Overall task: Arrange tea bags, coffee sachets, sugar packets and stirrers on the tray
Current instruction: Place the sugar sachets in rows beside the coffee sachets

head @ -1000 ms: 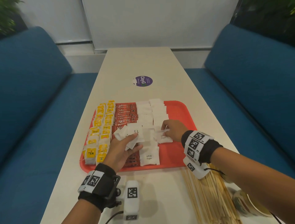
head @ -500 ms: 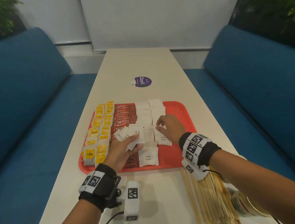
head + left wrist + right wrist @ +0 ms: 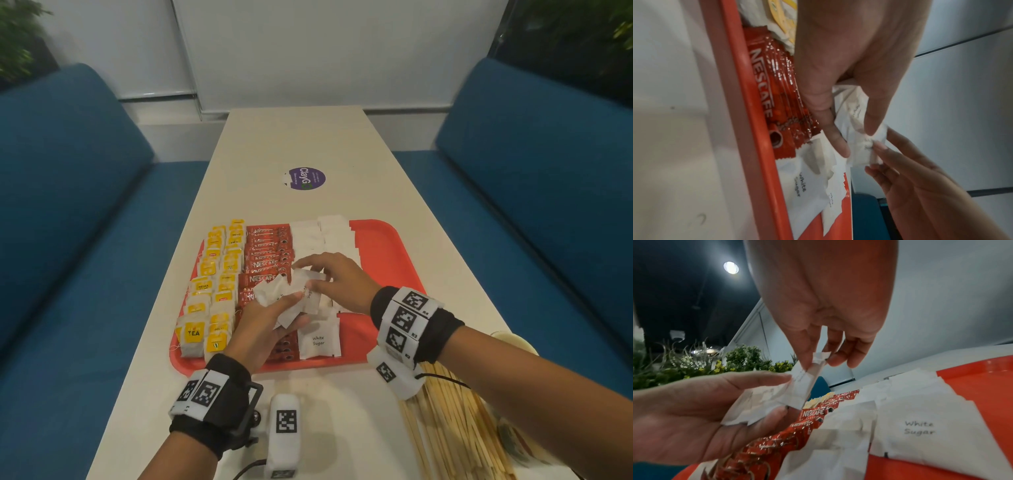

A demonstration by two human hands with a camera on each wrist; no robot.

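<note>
A red tray [image 3: 394, 253] holds columns of yellow tea bags [image 3: 219, 270], red coffee sachets [image 3: 269, 255] and white sugar packets [image 3: 325, 236]. My left hand [image 3: 274, 315] hovers over the tray's near middle and holds a bunch of sugar packets [image 3: 274, 291] between thumb and fingers. My right hand [image 3: 329, 277] reaches across and pinches one packet [image 3: 805, 379] at the top of that bunch. In the left wrist view the right fingertips [image 3: 877, 146] meet the bunch [image 3: 861, 129] beside my left thumb. Wooden stirrers [image 3: 455, 421] lie on the table right of the tray.
A white tagged device [image 3: 284, 431] lies at the table's near edge. A paper cup [image 3: 517, 342] stands near the stirrers at the right. A purple sticker [image 3: 306, 178] marks the far table. Blue sofas [image 3: 68, 240] flank both sides.
My right hand left the sugar packets laid on the tray and moved left to the bunch in my left hand, where it now pinches a packet.
</note>
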